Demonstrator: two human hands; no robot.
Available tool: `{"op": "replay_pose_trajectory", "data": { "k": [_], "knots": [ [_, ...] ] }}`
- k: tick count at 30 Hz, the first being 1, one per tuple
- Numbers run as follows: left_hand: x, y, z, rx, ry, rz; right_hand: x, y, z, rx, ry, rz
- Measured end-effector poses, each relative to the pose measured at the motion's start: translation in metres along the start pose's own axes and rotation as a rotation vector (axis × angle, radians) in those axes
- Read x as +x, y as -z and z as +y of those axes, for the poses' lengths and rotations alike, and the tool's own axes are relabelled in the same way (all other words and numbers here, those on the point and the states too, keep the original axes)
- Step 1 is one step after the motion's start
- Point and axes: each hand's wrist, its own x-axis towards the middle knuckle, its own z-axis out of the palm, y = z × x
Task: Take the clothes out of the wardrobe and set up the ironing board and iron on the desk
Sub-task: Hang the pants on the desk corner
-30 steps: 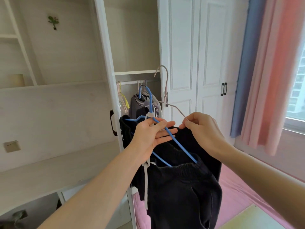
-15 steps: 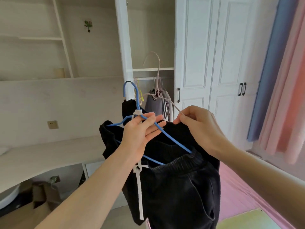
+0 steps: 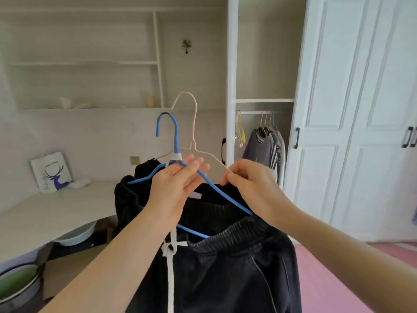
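Head view: left hand (image 3: 178,188) grips the blue hanger (image 3: 176,138) carrying black trousers (image 3: 225,279), right hand (image 3: 250,188) pinches the pale hanger (image 3: 195,116); both are out in front of the open wardrobe (image 3: 327,86), the desk (image 3: 45,213) to its left

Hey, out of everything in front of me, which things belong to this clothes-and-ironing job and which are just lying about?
Job: blue coated hanger held by the left hand; pale wire hanger pinched by the right hand; black drawstring trousers; open white wardrobe; white desk.
Lying about: white paper bag with blue deer; white basin under the desk; brown cardboard box.
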Motion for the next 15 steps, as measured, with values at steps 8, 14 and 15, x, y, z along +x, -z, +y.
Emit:
{"op": "replay_pose_trajectory", "data": {
  "k": [8,14,15],
  "knots": [
    [-0.012,0.095,0.013,0.082,-0.04,0.199,0.012,-0.107,-0.01,0.069,-0.028,-0.201],
    [-0.014,0.178,0.02,0.283,-0.045,0.334,0.025,-0.194,-0.016,0.044,-0.01,-0.393],
    [-0.013,0.191,0.02,0.309,-0.044,0.351,0.028,-0.208,-0.016,0.025,-0.016,-0.427]
  ]
}}
